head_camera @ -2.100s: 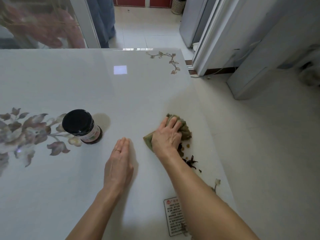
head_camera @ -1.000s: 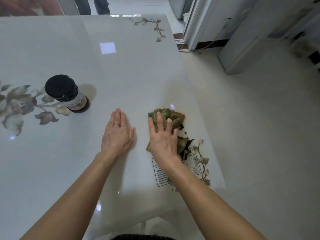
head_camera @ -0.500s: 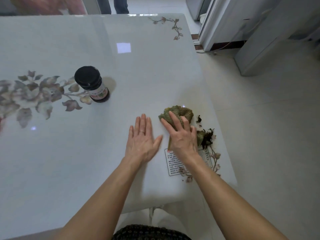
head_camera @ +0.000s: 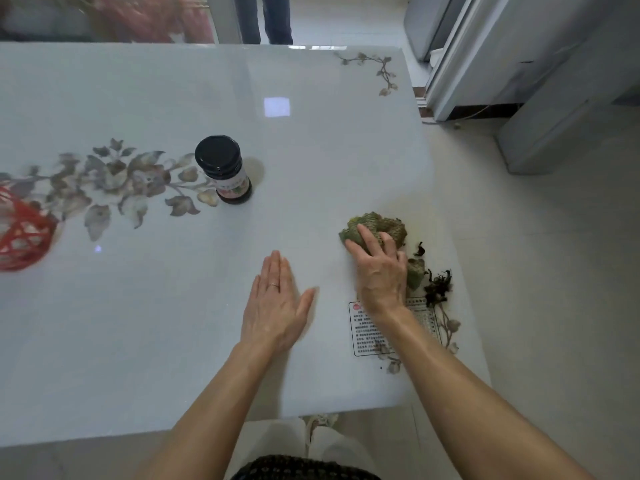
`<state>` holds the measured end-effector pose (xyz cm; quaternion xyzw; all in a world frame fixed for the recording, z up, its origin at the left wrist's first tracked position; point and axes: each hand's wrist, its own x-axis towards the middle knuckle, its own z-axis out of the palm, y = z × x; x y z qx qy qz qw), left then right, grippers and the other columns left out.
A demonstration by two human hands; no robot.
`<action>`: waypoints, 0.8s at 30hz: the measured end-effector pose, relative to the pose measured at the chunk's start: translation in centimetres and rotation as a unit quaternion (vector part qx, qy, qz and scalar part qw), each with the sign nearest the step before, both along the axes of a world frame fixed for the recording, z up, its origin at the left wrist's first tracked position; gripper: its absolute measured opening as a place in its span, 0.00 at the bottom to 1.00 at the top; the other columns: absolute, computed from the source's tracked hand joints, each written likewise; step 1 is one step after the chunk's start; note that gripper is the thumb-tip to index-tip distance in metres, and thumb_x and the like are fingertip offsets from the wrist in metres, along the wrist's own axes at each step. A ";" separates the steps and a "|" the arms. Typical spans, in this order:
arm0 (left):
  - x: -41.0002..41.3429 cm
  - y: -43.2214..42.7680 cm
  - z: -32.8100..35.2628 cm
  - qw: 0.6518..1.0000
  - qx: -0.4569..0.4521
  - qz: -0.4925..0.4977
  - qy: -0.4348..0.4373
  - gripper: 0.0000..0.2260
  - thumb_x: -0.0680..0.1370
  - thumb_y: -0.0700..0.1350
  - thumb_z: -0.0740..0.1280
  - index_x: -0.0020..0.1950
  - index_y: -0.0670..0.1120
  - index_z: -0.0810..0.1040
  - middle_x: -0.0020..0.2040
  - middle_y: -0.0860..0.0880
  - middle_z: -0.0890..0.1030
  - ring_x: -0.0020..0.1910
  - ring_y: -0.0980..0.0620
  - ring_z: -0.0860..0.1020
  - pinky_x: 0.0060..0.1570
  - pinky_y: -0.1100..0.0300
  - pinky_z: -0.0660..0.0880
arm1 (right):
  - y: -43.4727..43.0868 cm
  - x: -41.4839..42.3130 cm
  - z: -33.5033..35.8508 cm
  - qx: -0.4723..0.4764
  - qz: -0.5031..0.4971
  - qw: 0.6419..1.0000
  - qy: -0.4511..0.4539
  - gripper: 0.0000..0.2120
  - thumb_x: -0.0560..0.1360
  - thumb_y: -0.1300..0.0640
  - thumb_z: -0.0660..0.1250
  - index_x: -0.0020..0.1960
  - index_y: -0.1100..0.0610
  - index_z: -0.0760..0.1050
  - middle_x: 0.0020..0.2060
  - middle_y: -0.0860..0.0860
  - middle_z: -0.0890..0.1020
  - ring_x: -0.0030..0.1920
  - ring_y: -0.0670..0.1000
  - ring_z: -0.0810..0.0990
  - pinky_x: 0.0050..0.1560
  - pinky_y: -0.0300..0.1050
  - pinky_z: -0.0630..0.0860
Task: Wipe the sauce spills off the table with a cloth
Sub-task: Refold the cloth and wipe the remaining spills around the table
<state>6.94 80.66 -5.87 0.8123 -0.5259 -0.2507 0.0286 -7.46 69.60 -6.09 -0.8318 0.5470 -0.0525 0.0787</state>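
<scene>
A crumpled green-brown cloth [head_camera: 384,228] lies near the right edge of the white glossy table [head_camera: 173,323]. My right hand [head_camera: 379,271] presses flat on the cloth, fingers stretched over it. Dark sauce bits [head_camera: 438,289] lie just right of that hand, close to the table's edge, with a smaller speck [head_camera: 419,249] above them. My left hand [head_camera: 275,306] rests flat on the bare table, a ring on one finger, a short way left of the cloth.
A dark jar with a black lid [head_camera: 225,169] stands upright in the middle of the table. A red wire object [head_camera: 20,233] sits at the left edge. A printed label [head_camera: 367,329] is stuck beneath my right wrist. Someone's legs [head_camera: 263,19] stand beyond the far edge.
My right hand has dragged the cloth toward the table's near right corner over the sauce, then slightly back away. The left hand stays flat beside it. The camera view has shifted.
</scene>
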 end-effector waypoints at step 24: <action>-1.5 0.7 0.8 0.999 0.028 0.003 0.035 0.36 0.78 0.64 0.43 0.76 0.43 0.38 0.77 0.47 0.36 0.75 0.52 0.36 0.75 0.54 0.41 | 2.0 -1.8 0.0 0.094 0.061 0.993 -0.025 0.37 0.68 0.66 0.73 0.72 0.42 0.68 0.76 0.41 0.59 0.76 0.54 0.57 0.69 0.62 0.62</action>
